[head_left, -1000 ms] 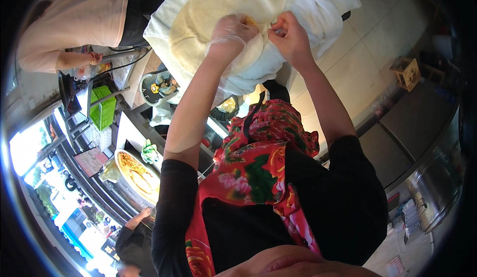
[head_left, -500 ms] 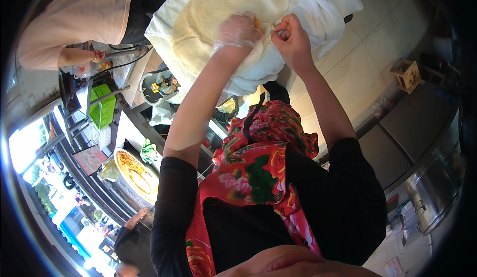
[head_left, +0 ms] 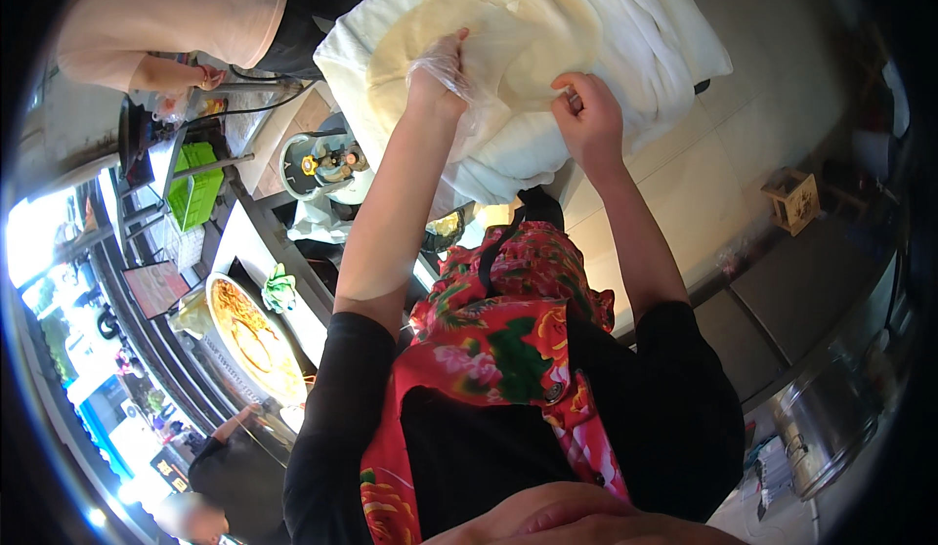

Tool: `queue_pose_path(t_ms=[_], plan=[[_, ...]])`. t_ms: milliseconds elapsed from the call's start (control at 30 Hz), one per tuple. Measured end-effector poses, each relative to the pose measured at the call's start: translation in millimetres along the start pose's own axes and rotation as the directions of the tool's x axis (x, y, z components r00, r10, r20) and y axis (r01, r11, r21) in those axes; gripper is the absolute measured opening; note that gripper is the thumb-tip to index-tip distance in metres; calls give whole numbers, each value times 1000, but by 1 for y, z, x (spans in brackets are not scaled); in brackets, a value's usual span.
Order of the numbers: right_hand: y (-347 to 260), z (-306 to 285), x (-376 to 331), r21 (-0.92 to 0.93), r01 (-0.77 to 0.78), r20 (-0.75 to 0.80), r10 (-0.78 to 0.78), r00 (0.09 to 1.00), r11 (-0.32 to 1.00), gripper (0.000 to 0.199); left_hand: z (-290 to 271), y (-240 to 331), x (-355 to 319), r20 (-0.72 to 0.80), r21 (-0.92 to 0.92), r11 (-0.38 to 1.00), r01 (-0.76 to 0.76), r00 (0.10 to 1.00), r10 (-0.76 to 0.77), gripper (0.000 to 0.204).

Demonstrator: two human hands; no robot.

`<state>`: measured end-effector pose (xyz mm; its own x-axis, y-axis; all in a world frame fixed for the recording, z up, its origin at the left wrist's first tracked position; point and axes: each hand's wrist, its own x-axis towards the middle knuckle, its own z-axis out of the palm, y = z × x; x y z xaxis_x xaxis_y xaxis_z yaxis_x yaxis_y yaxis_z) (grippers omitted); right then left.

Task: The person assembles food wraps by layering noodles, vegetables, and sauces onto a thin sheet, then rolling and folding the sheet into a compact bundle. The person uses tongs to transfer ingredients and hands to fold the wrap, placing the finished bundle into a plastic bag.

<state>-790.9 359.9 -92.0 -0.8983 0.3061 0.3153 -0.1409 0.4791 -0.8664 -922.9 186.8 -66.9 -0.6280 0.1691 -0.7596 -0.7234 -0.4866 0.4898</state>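
Note:
Wide, thin, pale yellow flatbreads point(head_left: 489, 3) lie in a pile on a thick white cloth point(head_left: 645, 18), its folds bunched at the near and right sides. My left hand point(head_left: 440, 66), in a loose clear plastic glove, rests at the left part of the top flatbread, its fingers stretched away from me. Its glove hangs slack around the wrist. To the right my bare right hand point(head_left: 589, 115) is closed, thumb and fingers curled together at the flatbread's near right edge. What its fingertips pinch is too small to make out.
Left of the cloth stand a gas cylinder point(head_left: 327, 166) with a yellow knob and a green crate point(head_left: 195, 188). An oval tray of orange-red food point(head_left: 259, 335) is lower left. Another person point(head_left: 176, 18) stands far left, one more lower left point(head_left: 239, 477). A wooden stool point(head_left: 789, 200) is at right.
My left hand has moved left and away from my right hand, its fingers straightening from a closed curl. My right hand has shifted slightly right and toward me, still closed. The view has tilted a little.

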Motion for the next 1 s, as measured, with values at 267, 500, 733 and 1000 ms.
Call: queue_pose_path(t_ms=[267,500,733,1000], plan=[[3,0,-2,5,-66,46,66,997,998,16,-20,47,-28,772,631,-504,-590,536,341,29],[-11,-2,1,-95,-105,84,113,990,990,16,-88,156,-9,485,874,-341,-345,632,605,23],[-77,-14,26,-617,317,96,-331,939,721,27,-107,104,-35,599,760,-100,-642,633,491,27],[-86,35,26,-44,484,776,-275,567,874,32,-86,86,-20,281,-303,940,-153,929,242,22]])
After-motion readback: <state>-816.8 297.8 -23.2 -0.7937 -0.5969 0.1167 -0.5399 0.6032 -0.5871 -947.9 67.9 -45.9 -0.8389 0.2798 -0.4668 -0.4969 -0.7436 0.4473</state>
